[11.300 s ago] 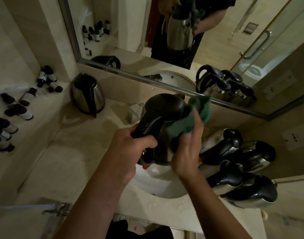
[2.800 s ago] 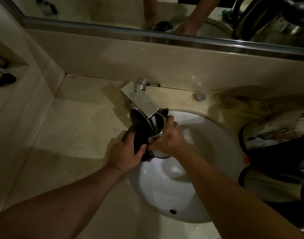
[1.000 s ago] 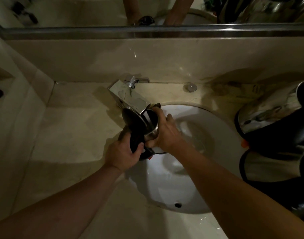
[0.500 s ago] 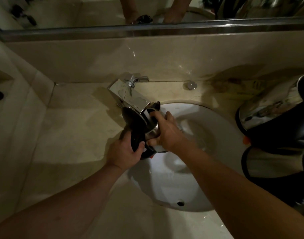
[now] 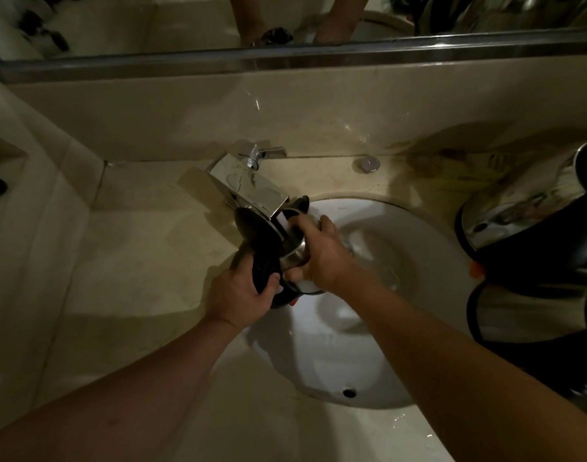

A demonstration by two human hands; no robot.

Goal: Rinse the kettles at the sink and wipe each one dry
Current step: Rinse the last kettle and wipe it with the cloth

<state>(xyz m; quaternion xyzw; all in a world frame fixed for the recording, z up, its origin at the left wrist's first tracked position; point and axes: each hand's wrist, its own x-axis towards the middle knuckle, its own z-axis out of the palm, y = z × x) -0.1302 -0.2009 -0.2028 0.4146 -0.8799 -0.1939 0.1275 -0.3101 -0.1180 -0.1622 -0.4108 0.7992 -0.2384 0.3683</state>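
Left hand [image 5: 240, 296]: fingers wrapped round the black handle of the kettle [image 5: 279, 258], firm closed grip. Right hand [image 5: 322, 253]: curled over the steel body at the rim, thumb low, fingers over the top. Kettle is held tilted, lid swung open, mouth directly under the tap [image 5: 252, 188] spout, above the left edge of the sink [image 5: 402, 328].

Step judged: filling or rinsing the interior. To do it well: keep the mouth centred under the spout, take in a modest amount, swirl, tip out over the basin; keep the base and its orange switch out of the stream.

Hard to make out: water flow shows only as a pale streak at the spout; interior level hidden by the right hand. More kettles [image 5: 532, 228] at right, cropped by the frame edge. Lighting dim; no cloth visible.
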